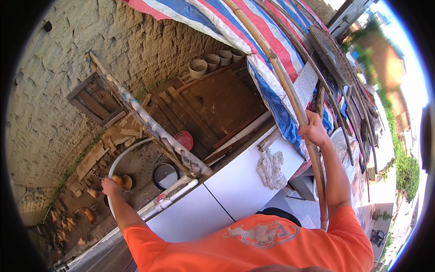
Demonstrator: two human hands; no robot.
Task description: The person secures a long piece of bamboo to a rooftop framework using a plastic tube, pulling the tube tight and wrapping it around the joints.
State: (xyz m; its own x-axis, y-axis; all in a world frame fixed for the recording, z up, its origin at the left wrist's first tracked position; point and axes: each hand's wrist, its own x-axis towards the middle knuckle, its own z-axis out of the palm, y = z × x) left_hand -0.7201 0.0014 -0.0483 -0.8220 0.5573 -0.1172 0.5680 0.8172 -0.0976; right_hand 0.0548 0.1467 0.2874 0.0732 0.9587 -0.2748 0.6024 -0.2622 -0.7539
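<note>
My left hand [112, 187] reaches out over the dirt pen and is closed around a pale, bent plastic hose [125, 153]. Beyond it, the hose curves up to the thick wooden post [159, 131]. At the right, my right hand [314, 130] grips a long bamboo pole [272, 56]. The pole's upper part runs over a red, white and blue striped tarp [217, 17], and its lower end reaches down beside my shoulder. Between my arms are white-topped slabs [234, 163] with a crumpled pale cloth [271, 169] lying on them.
Several chickens [89, 215] stand in the pen below, near a dark basin [165, 176] and a red bowl [184, 140]. Several buckets [198, 68] line the rough earthen wall [61, 112]. White pipes [170, 200] edge the slabs. More poles [362, 125] jut out at the right.
</note>
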